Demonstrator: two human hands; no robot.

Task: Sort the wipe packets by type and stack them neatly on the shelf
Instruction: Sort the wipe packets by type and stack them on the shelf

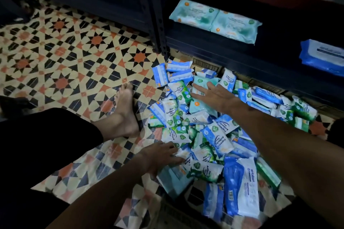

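Wipe packets in soft plastic, blue, green, white and pale teal, lie in a loose heap (pixel 214 132) on the patterned star-tile floor (pixel 74 42), just in front of the dark metal shelf (pixel 204 44). The heap sits partly on a thin translucent sheet (pixel 83 173) spread over the tiles.

The person's right hand (pixel 210 95) reaches to the far side of the heap with its fingers straight and slightly fanned. The palm faces down and the fingertips lie on a pale teal packet (pixel 202 82). Nothing is curled round it; the hand rests flat on top.

The left hand (pixel 162 156) is at the near left edge of the heap, fingers spread wide and almost straight. It touches a small white packet with green print (pixel 183 155) without gripping it. Both hands are wide open and neither holds anything.

On the shelf two large pale teal packets lie flat and touch along their short ends, one to the left (pixel 194 15) and one to the right (pixel 236 27). Well apart from them, at the right edge, is a big blue packet with a white label (pixel 323 54).

At the near end of the heap lies a long blue-and-white packet (pixel 242 186). A bare foot (pixel 124 109) rests on the tiles just left of the heap. A flat brown cardboard box (pixel 186 56) shows under the shelf.
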